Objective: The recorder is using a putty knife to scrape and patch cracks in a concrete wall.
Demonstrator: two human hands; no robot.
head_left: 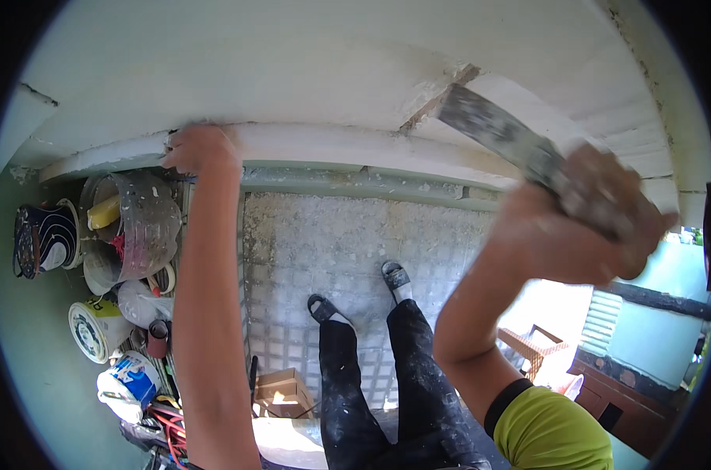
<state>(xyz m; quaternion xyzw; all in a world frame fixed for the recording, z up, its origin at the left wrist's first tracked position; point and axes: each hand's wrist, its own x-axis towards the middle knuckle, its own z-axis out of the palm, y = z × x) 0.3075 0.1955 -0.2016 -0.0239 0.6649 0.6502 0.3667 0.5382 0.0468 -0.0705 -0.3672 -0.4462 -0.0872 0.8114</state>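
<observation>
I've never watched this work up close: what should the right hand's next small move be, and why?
Perhaps ease the flat blade onto the brown gap: the right hand holds it with its far end appearing beside that gap, while the left hand is at the pale ledge.

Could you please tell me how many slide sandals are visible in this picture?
2. The left slide sandal is on the person's left foot; the right slide sandal is on the right foot, slightly further forward. Others may be hidden.
</observation>
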